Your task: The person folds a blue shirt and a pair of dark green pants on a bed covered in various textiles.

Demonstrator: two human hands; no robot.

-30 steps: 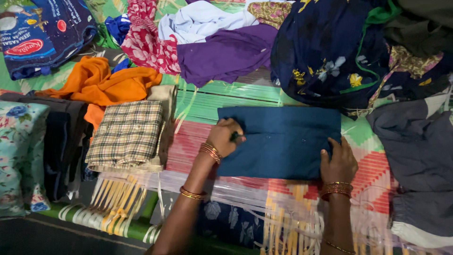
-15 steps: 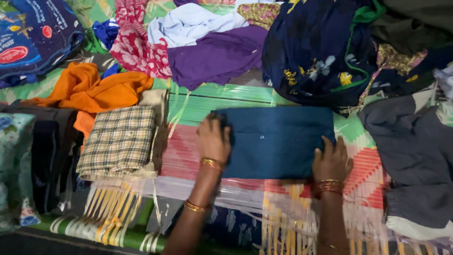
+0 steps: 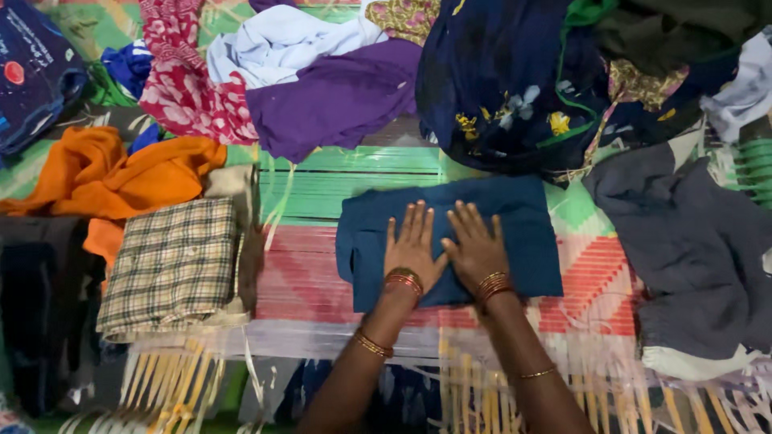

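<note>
**Pressing the folded blue shirt flat**

Best to push w/ whole palms, middle outward, so creases go w/o shifting the fold. My left hand (image 3: 412,251) and right hand (image 3: 476,251) lie open, fingers spread, side by side on the blue shirt (image 3: 527,241), gripping nothing. Shirt's right under both palms on the striped mat (image 3: 322,273); checked shirt (image 3: 173,265) to my left.

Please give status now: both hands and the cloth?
Left hand and right hand flat, side by side, on folded blue cloth. Checked shirt lies apart.
</note>
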